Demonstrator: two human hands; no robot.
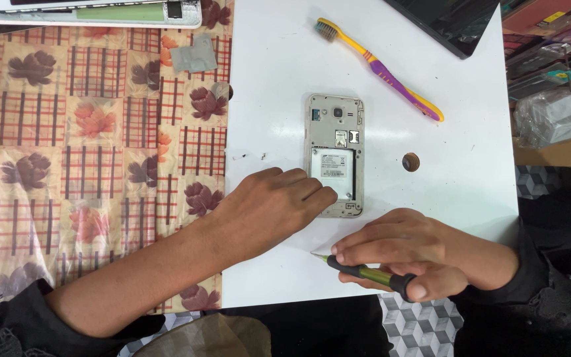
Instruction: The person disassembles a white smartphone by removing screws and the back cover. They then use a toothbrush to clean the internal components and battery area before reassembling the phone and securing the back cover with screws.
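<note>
A phone with its back cover off lies face down on a white board, showing its battery and card slots. My left hand rests on the board with its fingertips touching the phone's lower left corner. Just below the phone, my right hand grips a small screwdriver with a green and black handle; the tip points left, close to the board and apart from the phone.
A yellow and purple toothbrush lies above the phone. A small round brown piece sits to its right. A floral checked cloth covers the table at left, with a grey patch and another opened device at the top.
</note>
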